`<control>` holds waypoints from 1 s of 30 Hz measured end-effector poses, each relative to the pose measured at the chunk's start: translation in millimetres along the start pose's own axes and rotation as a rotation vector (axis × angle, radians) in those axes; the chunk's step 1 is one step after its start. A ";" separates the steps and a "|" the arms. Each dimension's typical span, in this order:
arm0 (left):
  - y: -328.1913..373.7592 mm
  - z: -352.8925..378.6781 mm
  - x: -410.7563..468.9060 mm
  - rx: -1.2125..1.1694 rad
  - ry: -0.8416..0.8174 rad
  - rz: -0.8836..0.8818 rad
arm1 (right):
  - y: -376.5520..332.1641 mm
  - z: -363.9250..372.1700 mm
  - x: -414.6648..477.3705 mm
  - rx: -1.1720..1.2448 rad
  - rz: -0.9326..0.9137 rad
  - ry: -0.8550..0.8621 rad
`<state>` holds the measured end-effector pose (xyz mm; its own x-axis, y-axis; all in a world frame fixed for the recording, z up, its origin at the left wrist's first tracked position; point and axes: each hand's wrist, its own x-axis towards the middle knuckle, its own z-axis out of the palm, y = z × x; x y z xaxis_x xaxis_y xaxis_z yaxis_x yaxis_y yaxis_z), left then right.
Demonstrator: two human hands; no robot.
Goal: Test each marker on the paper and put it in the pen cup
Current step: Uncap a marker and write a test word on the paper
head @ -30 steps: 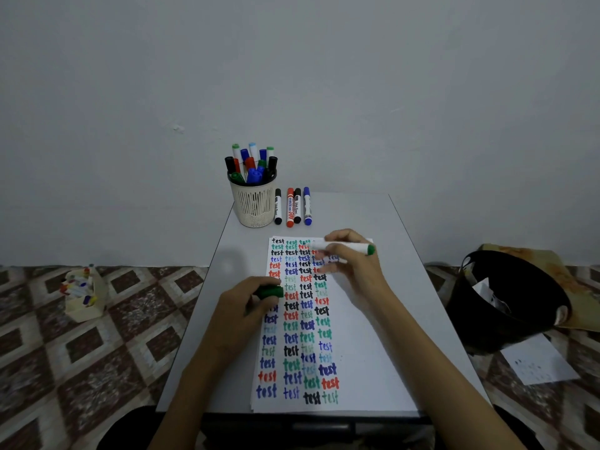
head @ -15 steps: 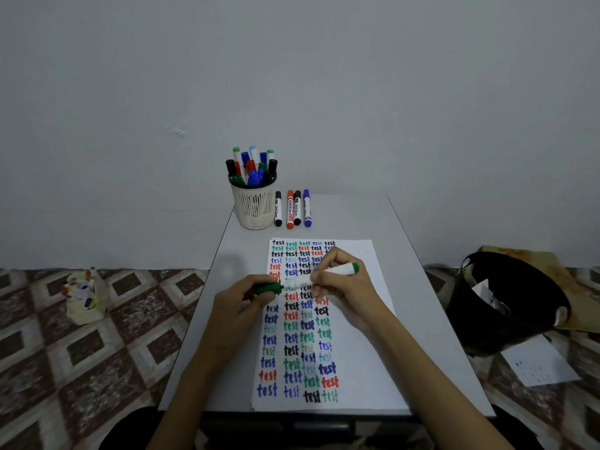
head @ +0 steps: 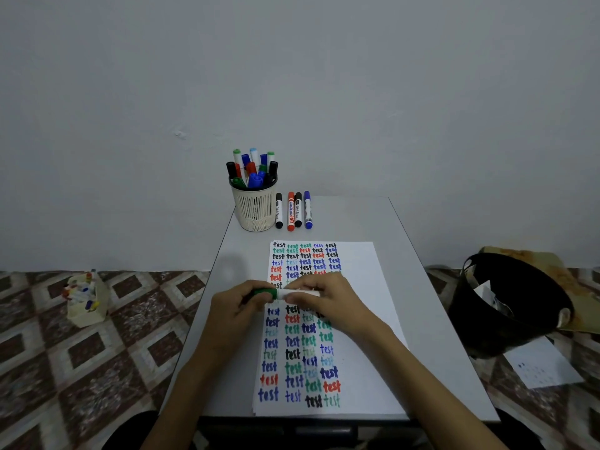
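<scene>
Both my hands meet over the paper (head: 357, 271), which is covered with coloured "test" words. My left hand (head: 235, 306) grips the green cap (head: 266, 292), and my right hand (head: 328, 302) holds the white barrel of the green marker (head: 300, 293). Cap and barrel are joined in one horizontal line. The cream mesh pen cup (head: 255, 207) at the table's far left holds several markers. Just right of the cup lie a black marker (head: 278, 211), a red marker (head: 291, 212), another black marker (head: 298, 210) and a blue marker (head: 307, 210).
The small grey table (head: 422, 303) stands against a plain wall. A black bin (head: 506, 303) with paper scraps sits on the floor to the right, a loose sheet (head: 545, 365) beside it. A small box of markers (head: 85, 300) is on the patterned floor at left.
My right hand brought the uncapped marker from the paper's upper part down and left to the cap in my left hand. The cap now sits on the marker.
</scene>
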<state>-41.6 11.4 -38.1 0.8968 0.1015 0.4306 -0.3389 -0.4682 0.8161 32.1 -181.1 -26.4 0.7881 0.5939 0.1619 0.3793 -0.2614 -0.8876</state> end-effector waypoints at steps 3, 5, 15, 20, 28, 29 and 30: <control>0.6 -0.8 2.9 0.048 0.020 0.058 | -2.9 1.1 3.0 0.087 0.051 -0.024; 1.2 -0.9 4.2 0.074 0.035 0.093 | -3.3 0.4 5.4 0.140 0.064 -0.056; -2.3 5.0 3.9 0.070 0.082 0.045 | -26.9 -24.9 39.5 -0.445 -0.056 -0.276; -4.9 13.6 3.0 0.279 -0.041 -0.076 | -52.3 -44.8 87.5 -0.627 -0.068 -0.082; -15.7 20.7 4.2 0.674 -0.183 -0.102 | -116.1 -52.9 179.5 -0.150 -0.424 0.549; -14.6 20.6 4.3 0.677 -0.188 -0.110 | -120.5 -48.9 188.1 -0.138 -0.446 0.587; -13.5 20.4 4.6 0.679 -0.191 -0.121 | -122.8 -43.7 195.6 -0.148 -0.459 0.615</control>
<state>-27.1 0.2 -55.0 0.9721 0.0612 0.2263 -0.0373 -0.9126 0.4072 160.9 -66.2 133.2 0.6473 0.1501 0.7473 0.7590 -0.2163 -0.6141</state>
